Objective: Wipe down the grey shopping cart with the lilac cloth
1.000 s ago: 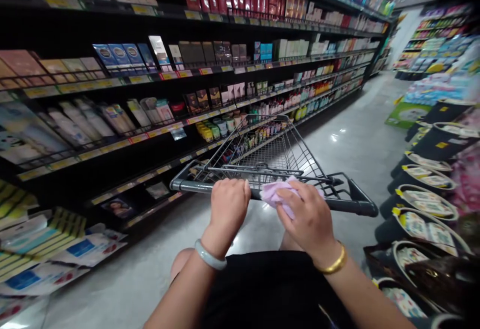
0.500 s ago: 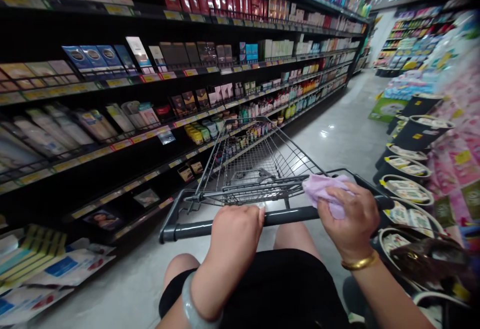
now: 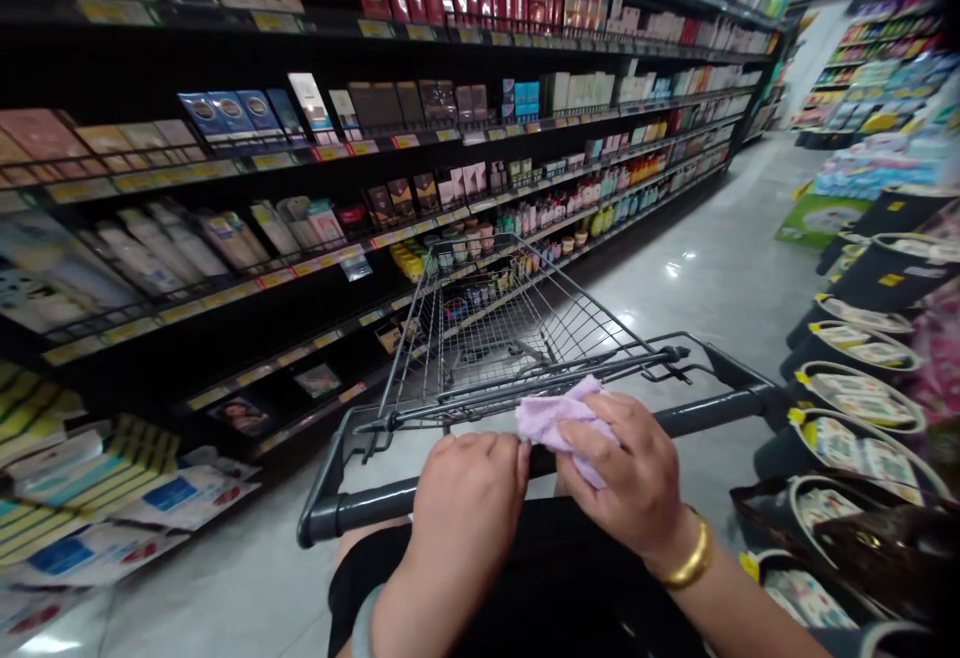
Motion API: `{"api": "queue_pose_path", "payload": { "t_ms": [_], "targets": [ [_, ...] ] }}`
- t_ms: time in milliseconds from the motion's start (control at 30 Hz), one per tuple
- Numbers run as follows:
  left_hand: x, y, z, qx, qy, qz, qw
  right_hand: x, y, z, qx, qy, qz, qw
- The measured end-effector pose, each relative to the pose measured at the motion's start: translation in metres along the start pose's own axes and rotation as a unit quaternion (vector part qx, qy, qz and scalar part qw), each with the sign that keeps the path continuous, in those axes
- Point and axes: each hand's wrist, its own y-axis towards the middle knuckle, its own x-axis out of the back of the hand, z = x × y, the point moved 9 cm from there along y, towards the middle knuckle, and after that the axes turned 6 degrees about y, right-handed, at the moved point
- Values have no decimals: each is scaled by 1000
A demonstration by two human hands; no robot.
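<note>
A wire shopping cart (image 3: 510, 328) stands in front of me in a shop aisle, its basket bare. My left hand (image 3: 465, 498) is closed round the grey cart handle (image 3: 360, 508) near its middle. Right beside it, my right hand (image 3: 626, 473) presses a lilac cloth (image 3: 551, 416) onto the same handle, fingers curled over the cloth. A gold bangle is on the right wrist and a pale bangle on the left.
Black shelves (image 3: 225, 198) full of boxes, tubes and bottles run along the left. Round black bins (image 3: 855, 393) of packaged goods line the right. A glossy grey floor (image 3: 720, 278) stretches ahead down the aisle.
My right hand has slid the cloth leftward along the handle, from its right end to beside my left hand. The cart has swung slightly.
</note>
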Motion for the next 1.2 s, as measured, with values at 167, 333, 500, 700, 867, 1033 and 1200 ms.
{"api": "queue_pose_path", "payload": {
  "t_ms": [167, 333, 500, 700, 867, 1033, 1200],
  "targets": [
    [15, -30, 39, 12, 20, -10, 1000, 23, -4, -37, -46, -56, -32, 997],
    [17, -53, 59, 30, 62, -9, 998, -3, 7, 3, -61, -26, 4, 998],
    [15, -57, 57, 54, 79, -6, 995, -20, 2, 55, 61, 57, 16, 996],
    [12, -61, 58, 83, 81, -4, 993, 13, -19, -7, 32, -24, -45, 998],
    [12, -59, 60, 102, 92, -12, 990, -4, -5, 6, -43, -40, -24, 998],
    [6, -57, 60, 104, 81, 15, 991, -27, 2, 64, 72, 61, 10, 996],
    [7, -60, 60, 88, 38, 29, 995, -5, -24, 18, 82, 23, 11, 996]
  ]
}}
